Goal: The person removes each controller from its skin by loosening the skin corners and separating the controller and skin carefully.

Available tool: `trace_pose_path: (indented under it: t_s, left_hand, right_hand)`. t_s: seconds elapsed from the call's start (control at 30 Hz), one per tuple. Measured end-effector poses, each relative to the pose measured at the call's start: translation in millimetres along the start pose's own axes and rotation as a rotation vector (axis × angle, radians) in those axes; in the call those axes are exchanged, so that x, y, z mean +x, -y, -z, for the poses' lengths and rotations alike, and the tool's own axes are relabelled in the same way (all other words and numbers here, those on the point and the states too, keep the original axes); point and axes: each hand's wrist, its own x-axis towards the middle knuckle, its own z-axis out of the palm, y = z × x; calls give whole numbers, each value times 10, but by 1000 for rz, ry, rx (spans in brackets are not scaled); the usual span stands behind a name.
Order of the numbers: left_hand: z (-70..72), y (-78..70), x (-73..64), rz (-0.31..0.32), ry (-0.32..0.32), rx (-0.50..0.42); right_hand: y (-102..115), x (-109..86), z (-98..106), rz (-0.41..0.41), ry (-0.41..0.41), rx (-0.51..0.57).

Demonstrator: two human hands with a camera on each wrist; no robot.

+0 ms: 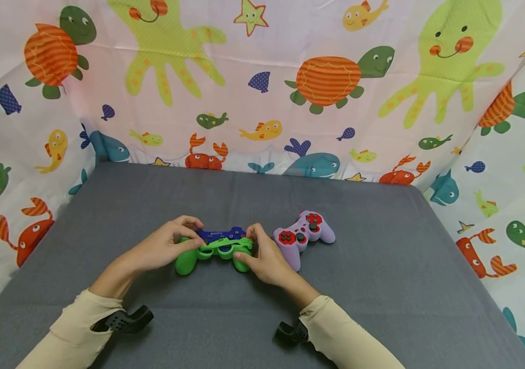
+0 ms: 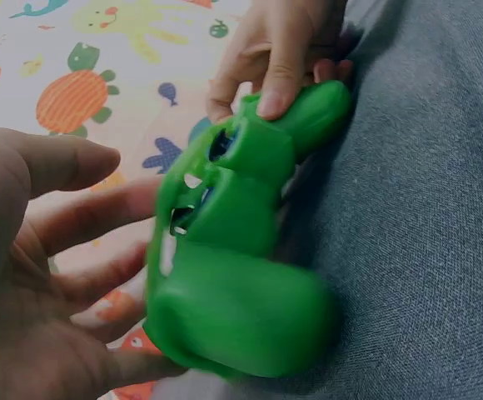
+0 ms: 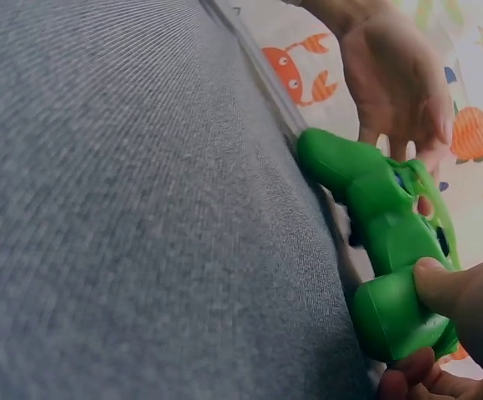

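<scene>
A green rubbery cover (image 1: 186, 262) is partly over a blue game controller (image 1: 211, 236), whose far side shows bare in the head view. The cover's upper part stands loose, with gaps along it in the left wrist view. My right hand (image 1: 269, 260) pinches the right grip end, its thumb (image 3: 441, 285) on the green surface. At the left end, my left hand (image 1: 163, 247) has its fingers spread along the cover's edge. The left thumb (image 2: 75, 162) stands apart from the cover in the left wrist view.
A lilac game controller (image 1: 290, 248) with red button areas lies just right of my right hand. Grey cloth (image 1: 382, 277) covers the table. A curtain (image 1: 230, 110) printed with sea animals hangs along the back and both sides.
</scene>
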Motion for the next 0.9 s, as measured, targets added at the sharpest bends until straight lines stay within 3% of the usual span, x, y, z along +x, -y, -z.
trace_pose_path:
  t_s: [0.13, 0.37, 0.5, 0.6, 0.73, 0.9]
  left_hand:
    - [20, -79, -20, -28, 32, 98]
    - [43, -214, -92, -15, 110, 293]
    - [12, -289, -105, 1, 105, 401]
    - [2, -317, -99, 11, 72, 414]
    - [-25, -278, -82, 4, -8, 349]
    - [-246, -179, 38, -35, -88, 307]
  right_hand:
    - [4, 4, 7, 9, 20, 3]
    - [-15, -7, -21, 1, 7, 17]
    - [-26, -27, -38, 4, -1, 27]
    - [-27, -29, -50, 20, 6, 33]
    - [-25, -24, -56, 30, 8, 38]
    - [-13, -11, -50, 53, -5, 31]
